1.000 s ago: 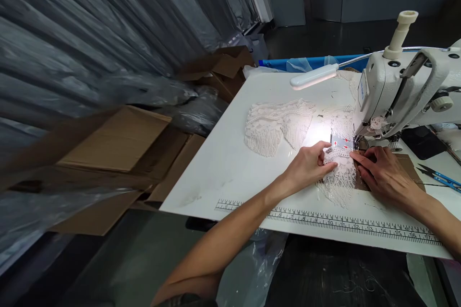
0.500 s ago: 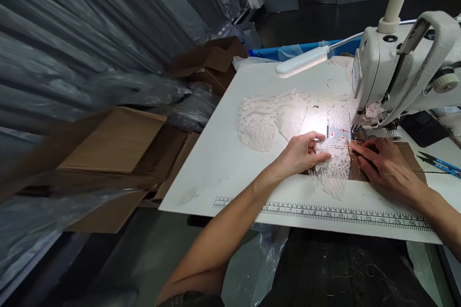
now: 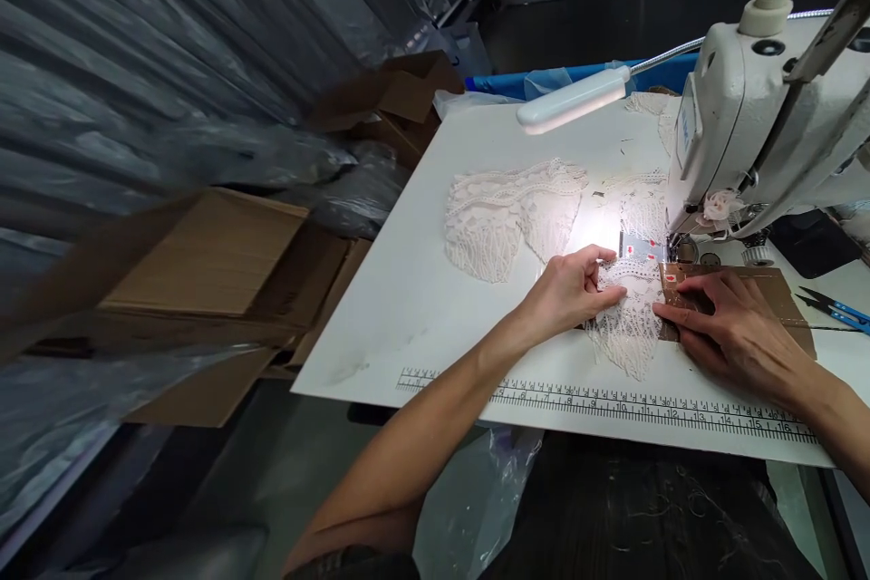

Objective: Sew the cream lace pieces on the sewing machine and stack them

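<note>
A white lace piece point(image 3: 629, 326) with a fringed lower edge lies at the needle end of the sewing machine point(image 3: 727, 109). My left hand point(image 3: 567, 294) is closed on its left edge, thumb on top. My right hand point(image 3: 738, 322) lies open and flat, a fingertip touching the lace's right edge, other fingers over the brown strip point(image 3: 781, 308). Just behind the lace front sits a shiny plate point(image 3: 639, 246) with red marks, beside the presser foot. More lace point(image 3: 642, 208) extends behind that plate.
Another lace piece point(image 3: 486, 227) lies to the left on the white table point(image 3: 408, 290). Blue thread snips point(image 3: 839, 310) rest at the right. A lamp point(image 3: 575, 100) hangs over the table. A printed ruler point(image 3: 612, 403) runs along the front edge; cardboard boxes point(image 3: 204, 254) stand left.
My right hand has drawn back slightly from the presser foot, its fingertip now lower on the lace's right edge. My left hand keeps its hold. The view has shifted a little.
</note>
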{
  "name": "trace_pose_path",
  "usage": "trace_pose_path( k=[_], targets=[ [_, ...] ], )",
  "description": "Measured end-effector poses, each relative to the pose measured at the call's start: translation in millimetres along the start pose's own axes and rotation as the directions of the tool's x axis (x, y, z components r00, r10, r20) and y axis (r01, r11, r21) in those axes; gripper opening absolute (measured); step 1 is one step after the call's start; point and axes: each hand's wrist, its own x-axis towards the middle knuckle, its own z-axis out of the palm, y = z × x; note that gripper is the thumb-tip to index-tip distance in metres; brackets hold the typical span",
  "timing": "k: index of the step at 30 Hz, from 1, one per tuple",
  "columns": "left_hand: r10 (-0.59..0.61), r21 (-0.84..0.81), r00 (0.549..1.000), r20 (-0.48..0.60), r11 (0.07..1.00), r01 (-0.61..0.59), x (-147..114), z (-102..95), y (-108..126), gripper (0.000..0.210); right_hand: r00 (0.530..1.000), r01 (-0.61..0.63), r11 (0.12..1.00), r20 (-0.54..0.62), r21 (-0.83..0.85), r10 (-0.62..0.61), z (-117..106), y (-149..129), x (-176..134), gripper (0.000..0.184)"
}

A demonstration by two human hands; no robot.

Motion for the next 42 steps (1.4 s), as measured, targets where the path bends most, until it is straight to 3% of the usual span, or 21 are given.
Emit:
trace_pose_path(
  k=[16, 28, 35, 39, 42],
  targets=[
    [-0.039, -0.094, 0.996, 0.08, 0.994, 0.047, -0.2, -8.4, 0.2, 0.046, 0.999, -0.024, 0.998, -0.024, 0.055, 0.026, 4.4, 1.5, -1.8, 0.033],
    [0.003, -0.087, 1.0, 0.005, 0.996, -0.003, -0.7, -3.6, -0.5, 0.039, 0.999, -0.047, 0.998, -0.018, 0.041, 0.047, 4.0, -0.2, -1.8, 0.033],
    [-0.017, -0.097, 0.999, 0.029, 0.995, 0.02, -1.4, -1.7, 5.1, 0.039, 0.999, -0.053, 0.998, 0.012, 0.027, 0.053, 2.4, -0.9, -1.6, 0.033],
    [0.069, 0.056, 0.998, -0.003, 0.996, -0.069, -3.4, -1.6, 1.7, 0.039, 0.999, -0.051, 0.999, 0.0, 0.013, 0.051, 3.2, -1.5, -1.6, 0.032],
    [0.249, 0.325, 0.962, -0.115, 0.924, -0.2, -2.3, -1.0, -4.4, 0.038, 0.999, -0.049, 0.999, 0.002, 0.01, 0.049, 3.7, -1.3, -1.4, 0.032]
  ],
)
